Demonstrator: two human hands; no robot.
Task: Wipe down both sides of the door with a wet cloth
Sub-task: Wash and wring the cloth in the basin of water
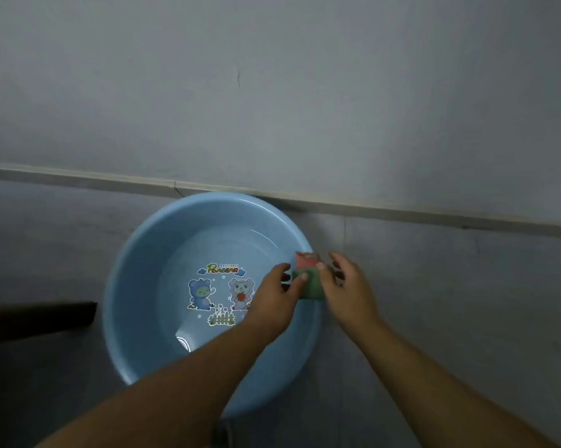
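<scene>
Cloth (311, 286) at right rim of basin (133, 286)

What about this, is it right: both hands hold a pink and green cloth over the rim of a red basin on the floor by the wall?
Not quite. The head view shows the basin is light blue, not red. The rest stands: left hand and right hand hold the pink and green cloth over its rim, on the floor by the wall.

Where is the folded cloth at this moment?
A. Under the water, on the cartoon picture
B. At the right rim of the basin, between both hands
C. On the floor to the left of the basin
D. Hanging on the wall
B: the pink and green cloth is at the right rim of the blue basin, held by the left hand and right hand.
</scene>
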